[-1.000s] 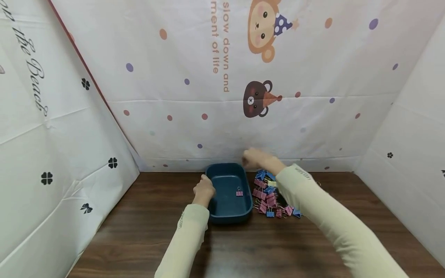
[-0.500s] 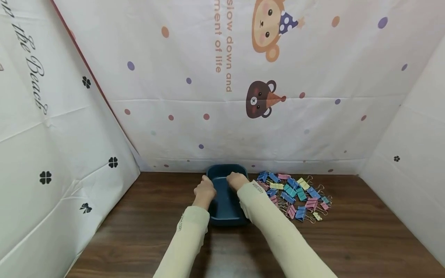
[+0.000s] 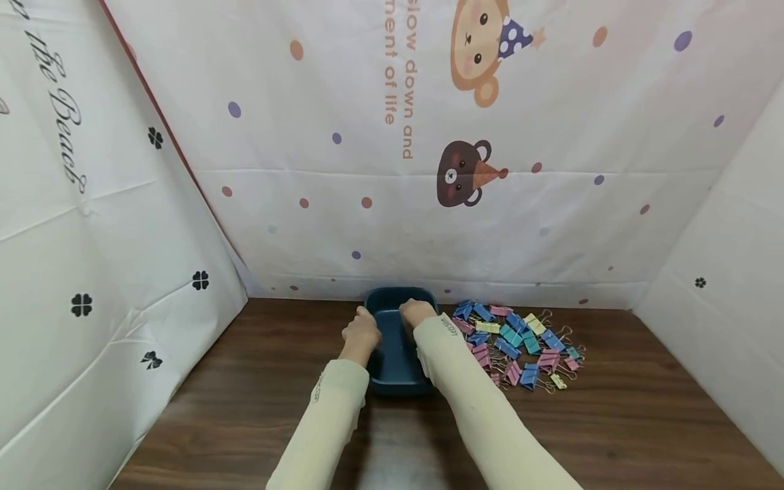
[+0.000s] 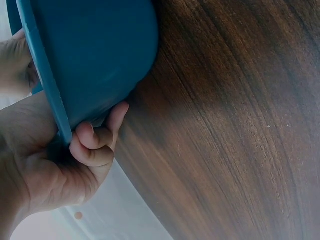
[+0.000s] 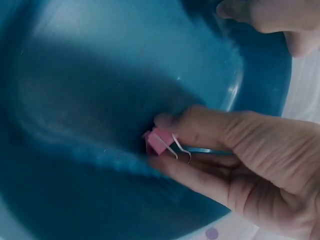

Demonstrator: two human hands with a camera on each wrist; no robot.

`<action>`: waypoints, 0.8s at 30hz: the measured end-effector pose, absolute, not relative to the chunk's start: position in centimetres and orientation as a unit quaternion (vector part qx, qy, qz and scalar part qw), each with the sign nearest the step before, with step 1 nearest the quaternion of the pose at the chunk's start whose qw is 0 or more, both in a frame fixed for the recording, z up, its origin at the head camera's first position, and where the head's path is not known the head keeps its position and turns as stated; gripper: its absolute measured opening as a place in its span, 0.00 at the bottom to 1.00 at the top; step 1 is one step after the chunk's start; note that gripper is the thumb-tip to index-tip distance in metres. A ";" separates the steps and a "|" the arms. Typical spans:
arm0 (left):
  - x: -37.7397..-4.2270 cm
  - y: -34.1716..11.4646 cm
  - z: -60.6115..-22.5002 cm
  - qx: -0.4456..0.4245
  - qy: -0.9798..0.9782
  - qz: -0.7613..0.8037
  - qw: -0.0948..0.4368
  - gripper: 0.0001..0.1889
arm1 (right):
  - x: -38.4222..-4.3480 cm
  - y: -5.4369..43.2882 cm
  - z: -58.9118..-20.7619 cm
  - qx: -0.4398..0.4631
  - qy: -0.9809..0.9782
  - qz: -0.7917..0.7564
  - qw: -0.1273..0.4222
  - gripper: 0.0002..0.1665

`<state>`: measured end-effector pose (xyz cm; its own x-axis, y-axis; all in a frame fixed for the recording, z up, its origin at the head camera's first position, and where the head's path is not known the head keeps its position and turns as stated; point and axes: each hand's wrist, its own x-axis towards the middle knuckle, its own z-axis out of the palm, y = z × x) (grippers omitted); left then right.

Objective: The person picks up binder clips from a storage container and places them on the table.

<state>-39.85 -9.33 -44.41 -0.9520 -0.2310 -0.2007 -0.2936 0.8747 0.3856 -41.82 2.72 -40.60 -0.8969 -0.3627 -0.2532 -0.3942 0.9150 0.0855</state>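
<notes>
A dark blue plastic basin (image 3: 398, 389) stands on the table in the head view. My left hand (image 3: 360, 335) grips its left rim, with curled fingers (image 4: 95, 150) against the outer wall in the left wrist view. Inside the basin is my right hand (image 3: 418, 312). The right wrist view shows that hand pinching a small pink binder clip (image 5: 162, 140) between thumb and fingers, close over the basin floor. In the head view the right hand hides this clip.
Right of the basin, a loose heap of binder clips (image 3: 507, 348) in blue, pink, teal and yellow lies on the dark wooden table (image 3: 245, 408). White printed cloth (image 3: 306, 224) hangs behind and at both sides.
One second ago my right hand was above the basin's back right corner while a pink binder clip lay inside. It has moved left and down into the basin, and now pinches a pink clip.
</notes>
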 end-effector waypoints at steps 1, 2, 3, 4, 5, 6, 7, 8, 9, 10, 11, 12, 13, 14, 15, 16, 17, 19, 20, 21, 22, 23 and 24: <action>-39.7 -9.3 -44.3 -0.136 0.965 0.210 0.075 0.37 | -41.7 2.9 -40.4 -0.189 0.970 0.071 0.137 0.07; -39.6 -9.2 -44.3 -0.136 0.966 0.207 0.074 0.38 | -41.6 3.0 -40.3 -0.185 0.968 0.075 0.151 0.10; -39.5 -9.2 -44.2 -0.135 0.967 0.205 0.073 0.38 | -41.5 3.2 -40.2 -0.182 0.967 0.084 0.160 0.16; -39.5 -9.1 -44.2 -0.135 0.967 0.204 0.071 0.38 | -41.4 3.2 -40.1 -0.181 0.965 0.093 0.166 0.21; -39.5 -9.1 -44.1 -0.134 0.967 0.203 0.071 0.38 | -41.3 3.3 -40.1 -0.179 0.964 0.097 0.169 0.23; -39.5 -9.1 -44.1 -0.133 0.968 0.201 0.070 0.38 | -41.1 3.3 -40.0 -0.180 0.963 0.102 0.172 0.26; -39.5 -9.1 -44.1 -0.133 0.968 0.199 0.071 0.38 | -40.9 3.3 -40.0 -0.179 0.963 0.107 0.170 0.28; -39.6 -9.1 -44.1 -0.133 0.969 0.198 0.070 0.37 | -40.8 3.3 -39.9 -0.180 0.963 0.110 0.170 0.30; -39.6 -9.1 -44.2 -0.133 0.969 0.198 0.070 0.37 | -40.7 3.3 -39.8 -0.184 0.961 0.113 0.171 0.32; -39.7 -9.0 -44.2 -0.133 0.969 0.198 0.069 0.37 | -40.5 3.4 -39.7 -0.187 0.960 0.114 0.176 0.28; -39.7 -9.0 -44.2 -0.133 0.969 0.197 0.070 0.37 | -40.5 3.5 -39.6 -0.191 0.958 0.113 0.180 0.25; -39.7 -9.0 -44.2 -0.132 0.969 0.197 0.069 0.37 | -40.4 3.7 -39.5 -0.193 0.957 0.113 0.186 0.23; -39.6 -8.9 -44.2 -0.130 0.969 0.198 0.068 0.37 | -40.3 3.9 -39.3 -0.197 0.955 0.111 0.193 0.18; -39.6 -8.9 -44.3 -0.130 0.969 0.199 0.068 0.38 | -40.3 4.1 -39.2 -0.200 0.952 0.108 0.203 0.14; -39.6 -8.9 -44.3 -0.129 0.969 0.199 0.070 0.38 | -40.2 4.3 -39.1 -0.204 0.950 0.105 0.214 0.10; -39.6 -8.9 -44.4 -0.129 0.969 0.199 0.071 0.39 | -40.2 4.5 -38.9 -0.206 0.947 0.101 0.227 0.07; -39.5 -9.0 -44.5 -0.129 0.969 0.198 0.073 0.39 | -40.1 4.7 -38.9 -0.205 0.946 0.094 0.231 0.06; -39.5 -9.0 -44.5 -0.129 0.969 0.199 0.074 0.39 | -40.0 4.8 -38.7 -0.206 0.938 0.088 0.265 0.07; -39.5 -9.1 -44.6 -0.130 0.968 0.199 0.076 0.39 | -39.9 4.9 -38.6 -0.206 0.935 0.091 0.273 0.07; -39.4 -9.1 -44.6 -0.130 0.968 0.200 0.075 0.39 | -39.8 4.8 -38.5 -0.212 0.931 0.100 0.279 0.07; -39.4 -9.2 -44.5 -0.130 0.968 0.201 0.073 0.39 | -39.7 4.8 -38.4 -0.219 0.928 0.110 0.281 0.07; -39.4 -9.2 -44.5 -0.130 0.968 0.202 0.071 0.39 | -39.6 4.7 -38.3 -0.227 0.925 0.122 0.280 0.06; -39.4 -9.2 -44.4 -0.130 0.968 0.204 0.068 0.38 | -39.5 4.6 -38.1 -0.239 0.920 0.136 0.280 0.05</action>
